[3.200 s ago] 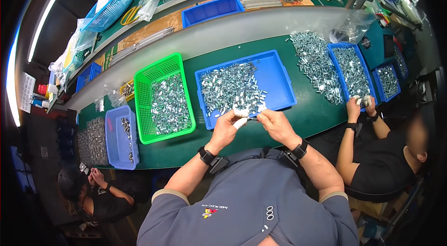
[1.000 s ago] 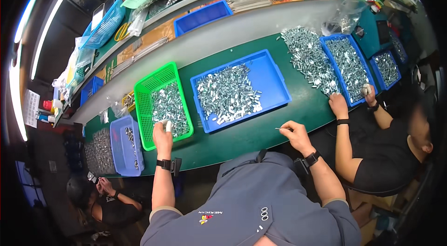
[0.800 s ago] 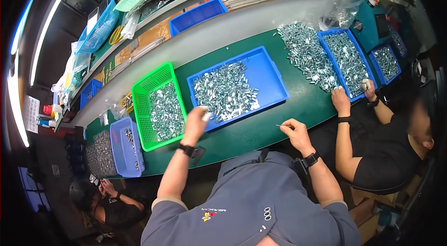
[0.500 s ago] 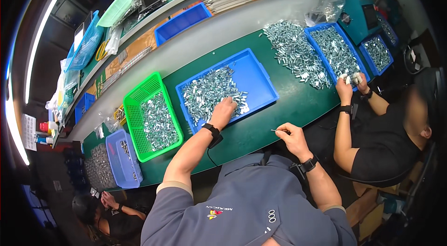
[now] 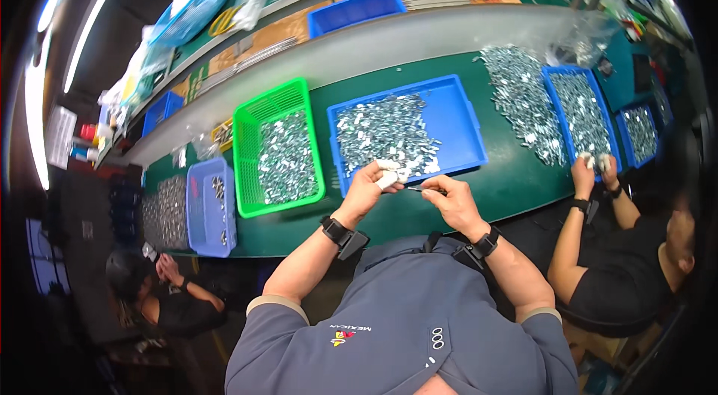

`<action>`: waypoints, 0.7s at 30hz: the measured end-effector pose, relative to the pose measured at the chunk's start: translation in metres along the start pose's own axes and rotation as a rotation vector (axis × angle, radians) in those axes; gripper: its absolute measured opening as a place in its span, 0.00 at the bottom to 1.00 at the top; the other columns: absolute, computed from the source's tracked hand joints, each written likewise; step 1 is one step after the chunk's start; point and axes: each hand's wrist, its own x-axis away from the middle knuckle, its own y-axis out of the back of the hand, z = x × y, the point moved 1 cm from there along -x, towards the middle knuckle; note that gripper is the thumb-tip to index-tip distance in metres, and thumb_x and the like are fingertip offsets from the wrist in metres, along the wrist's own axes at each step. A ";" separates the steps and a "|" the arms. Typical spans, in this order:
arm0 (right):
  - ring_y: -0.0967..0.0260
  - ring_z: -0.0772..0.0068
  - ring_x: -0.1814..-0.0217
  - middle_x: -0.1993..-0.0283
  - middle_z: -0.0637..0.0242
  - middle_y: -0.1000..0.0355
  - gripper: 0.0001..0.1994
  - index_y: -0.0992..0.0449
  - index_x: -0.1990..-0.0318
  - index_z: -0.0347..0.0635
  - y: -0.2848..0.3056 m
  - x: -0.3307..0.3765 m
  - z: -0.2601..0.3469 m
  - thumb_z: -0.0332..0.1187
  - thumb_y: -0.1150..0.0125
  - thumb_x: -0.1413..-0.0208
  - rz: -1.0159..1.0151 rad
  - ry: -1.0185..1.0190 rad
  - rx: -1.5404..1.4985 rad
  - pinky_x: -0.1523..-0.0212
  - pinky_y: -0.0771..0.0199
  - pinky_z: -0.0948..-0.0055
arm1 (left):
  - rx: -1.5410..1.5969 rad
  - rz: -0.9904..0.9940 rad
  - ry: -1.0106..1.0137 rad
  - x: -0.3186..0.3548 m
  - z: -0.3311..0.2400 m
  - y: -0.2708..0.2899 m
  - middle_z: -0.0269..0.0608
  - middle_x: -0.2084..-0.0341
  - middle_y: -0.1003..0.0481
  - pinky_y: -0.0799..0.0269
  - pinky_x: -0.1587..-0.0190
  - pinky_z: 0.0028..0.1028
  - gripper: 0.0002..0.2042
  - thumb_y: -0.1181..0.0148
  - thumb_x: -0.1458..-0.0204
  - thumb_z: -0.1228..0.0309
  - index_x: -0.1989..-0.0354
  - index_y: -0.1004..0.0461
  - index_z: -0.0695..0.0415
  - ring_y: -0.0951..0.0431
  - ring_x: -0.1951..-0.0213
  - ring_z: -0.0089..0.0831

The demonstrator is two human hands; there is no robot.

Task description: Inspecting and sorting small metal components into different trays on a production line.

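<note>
My left hand (image 5: 362,195), with white covers on its fingertips, is pinched closed over the near edge of the blue tray (image 5: 458,126). What sits between those fingers is too small to make out. Just right of it, my right hand (image 5: 455,202) grips a thin dark tool (image 5: 413,188) shaped like a short rod, its tip pointing at my left fingertips. Small shiny metal pieces (image 5: 385,130) fill the left and middle of the tray, while its right side shows bare blue floor.
Left of the tray stands a green basket (image 5: 317,163) of similar pieces, then a pale blue bin (image 5: 202,204). A loose heap (image 5: 520,100) lies to the right, beside another blue tray (image 5: 615,144) where a co-worker's hands (image 5: 592,171) work. A shelf (image 5: 449,25) runs behind.
My left hand has come out of the pieces toward me, and my right hand has moved in with the tool, so the two meet. The view has swung, shifting the bench rightward.
</note>
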 end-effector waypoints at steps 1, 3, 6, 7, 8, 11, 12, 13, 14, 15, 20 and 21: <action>0.24 0.78 0.64 0.64 0.62 0.18 0.09 0.18 0.55 0.34 -0.008 -0.007 0.006 0.29 0.35 0.39 0.017 0.009 0.012 0.61 0.25 0.74 | 0.010 -0.028 -0.013 0.008 -0.001 0.001 0.43 0.58 0.16 0.21 0.55 0.26 0.09 0.39 0.35 0.72 0.50 0.26 0.61 0.16 0.58 0.27; 0.24 0.78 0.64 0.64 0.62 0.18 0.09 0.18 0.55 0.34 -0.020 -0.018 0.015 0.29 0.35 0.39 0.046 0.076 0.038 0.62 0.26 0.74 | 0.101 -0.045 -0.052 0.022 -0.003 0.001 0.44 0.58 0.17 0.21 0.54 0.26 0.10 0.39 0.35 0.71 0.50 0.26 0.61 0.16 0.57 0.28; 0.25 0.78 0.65 0.64 0.62 0.18 0.09 0.18 0.55 0.34 -0.035 -0.027 0.024 0.29 0.35 0.38 0.055 0.184 0.082 0.63 0.26 0.73 | 0.151 -0.072 -0.090 0.033 0.000 0.011 0.44 0.58 0.17 0.21 0.53 0.26 0.10 0.39 0.35 0.71 0.49 0.26 0.60 0.16 0.57 0.28; 0.25 0.77 0.65 0.65 0.62 0.19 0.09 0.18 0.55 0.34 -0.040 -0.027 0.027 0.29 0.35 0.38 0.054 0.203 0.091 0.63 0.26 0.73 | 0.143 -0.080 -0.101 0.034 0.001 0.014 0.44 0.58 0.17 0.21 0.53 0.27 0.10 0.39 0.35 0.71 0.49 0.26 0.60 0.16 0.57 0.28; 0.26 0.77 0.66 0.65 0.62 0.19 0.08 0.18 0.56 0.34 -0.043 -0.028 0.030 0.29 0.35 0.38 0.050 0.222 0.100 0.64 0.26 0.73 | 0.136 -0.085 -0.111 0.036 0.002 0.017 0.44 0.58 0.17 0.21 0.53 0.27 0.10 0.39 0.35 0.71 0.48 0.27 0.60 0.16 0.58 0.28; 0.27 0.76 0.67 0.67 0.63 0.20 0.07 0.18 0.58 0.34 -0.046 -0.028 0.039 0.30 0.35 0.37 0.068 0.225 0.154 0.65 0.27 0.72 | 0.111 -0.077 -0.153 0.040 0.006 0.025 0.43 0.59 0.17 0.21 0.53 0.27 0.10 0.38 0.35 0.71 0.49 0.26 0.60 0.16 0.58 0.28; 0.27 0.76 0.68 0.68 0.63 0.20 0.07 0.18 0.60 0.34 -0.046 -0.029 0.042 0.30 0.36 0.37 0.090 0.204 0.189 0.66 0.27 0.72 | 0.094 -0.070 -0.170 0.040 0.007 0.026 0.43 0.59 0.17 0.21 0.54 0.27 0.10 0.38 0.35 0.72 0.49 0.26 0.60 0.16 0.58 0.28; 0.27 0.75 0.69 0.69 0.64 0.21 0.07 0.19 0.61 0.34 -0.046 -0.029 0.043 0.30 0.36 0.37 0.110 0.183 0.224 0.66 0.27 0.71 | 0.100 -0.065 -0.172 0.039 0.009 0.027 0.43 0.59 0.17 0.21 0.54 0.27 0.10 0.38 0.35 0.72 0.49 0.26 0.60 0.16 0.58 0.28; 0.27 0.75 0.69 0.69 0.64 0.21 0.07 0.19 0.61 0.34 -0.045 -0.029 0.044 0.30 0.36 0.37 0.105 0.181 0.231 0.66 0.27 0.71 | 0.122 -0.050 -0.180 0.039 0.011 0.026 0.43 0.59 0.17 0.21 0.54 0.27 0.10 0.38 0.36 0.72 0.50 0.26 0.60 0.17 0.59 0.28; 0.28 0.74 0.70 0.70 0.63 0.22 0.07 0.19 0.62 0.35 -0.043 -0.030 0.043 0.30 0.37 0.36 0.109 0.166 0.307 0.67 0.28 0.70 | 0.143 -0.036 -0.188 0.039 0.012 0.026 0.42 0.60 0.17 0.21 0.54 0.27 0.09 0.38 0.36 0.72 0.50 0.26 0.60 0.17 0.59 0.28; 0.29 0.70 0.74 0.75 0.60 0.26 0.09 0.22 0.64 0.35 -0.044 -0.020 0.047 0.32 0.39 0.34 0.043 0.219 0.334 0.69 0.30 0.66 | 0.202 -0.037 -0.202 0.036 0.019 0.017 0.41 0.60 0.18 0.21 0.54 0.27 0.08 0.37 0.36 0.74 0.51 0.26 0.60 0.17 0.58 0.28; 0.30 0.70 0.74 0.75 0.59 0.27 0.10 0.22 0.64 0.35 -0.044 -0.018 0.048 0.33 0.40 0.34 0.009 0.263 0.270 0.70 0.31 0.64 | 0.204 -0.032 -0.203 0.035 0.020 0.015 0.41 0.60 0.18 0.21 0.54 0.27 0.08 0.37 0.36 0.74 0.51 0.26 0.60 0.17 0.58 0.28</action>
